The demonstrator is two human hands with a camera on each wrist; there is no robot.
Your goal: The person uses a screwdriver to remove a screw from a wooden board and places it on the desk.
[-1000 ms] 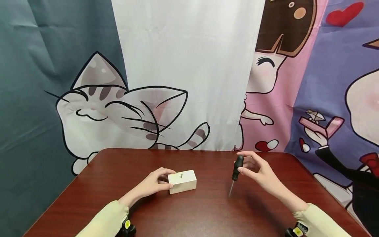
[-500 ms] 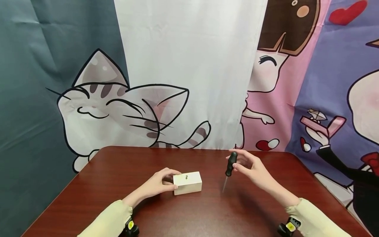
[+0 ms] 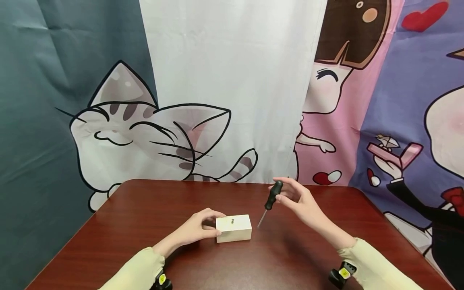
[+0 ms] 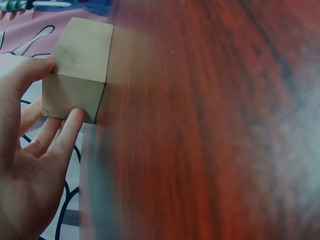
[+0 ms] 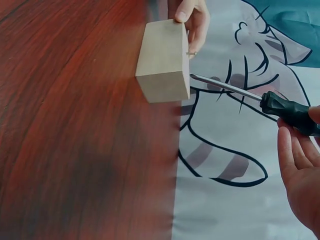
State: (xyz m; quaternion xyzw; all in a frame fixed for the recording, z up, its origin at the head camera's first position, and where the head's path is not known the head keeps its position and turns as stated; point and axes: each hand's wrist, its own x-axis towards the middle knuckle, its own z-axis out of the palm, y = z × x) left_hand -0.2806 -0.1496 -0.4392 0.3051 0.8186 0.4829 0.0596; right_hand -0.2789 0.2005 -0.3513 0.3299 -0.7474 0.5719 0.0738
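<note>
A pale wooden block (image 3: 235,235) rests on the table, and a small screw (image 5: 192,53) sticks up out of its top face. My left hand (image 3: 197,228) grips the block's left end between thumb and fingers. To the right of the block, my right hand (image 3: 302,204) holds a screwdriver (image 3: 273,195) by its dark handle, thumb on one side and fingers on the other. Its metal shaft slants down and left. In the right wrist view the screwdriver's tip (image 5: 192,75) appears close beside the block's top face, apart from the screw.
The table (image 3: 174,266) has a glossy red-brown wood surface with rounded back corners. Behind its far edge hangs a curtain (image 3: 232,80) printed with a cartoon cat and figures. A black wrist device (image 3: 342,274) is strapped over the right sleeve, another (image 3: 162,280) over the left.
My right hand has carried the screwdriver leftward toward the block, and the shaft now slants more. The block and my left hand have shifted a little to the right and nearer.
</note>
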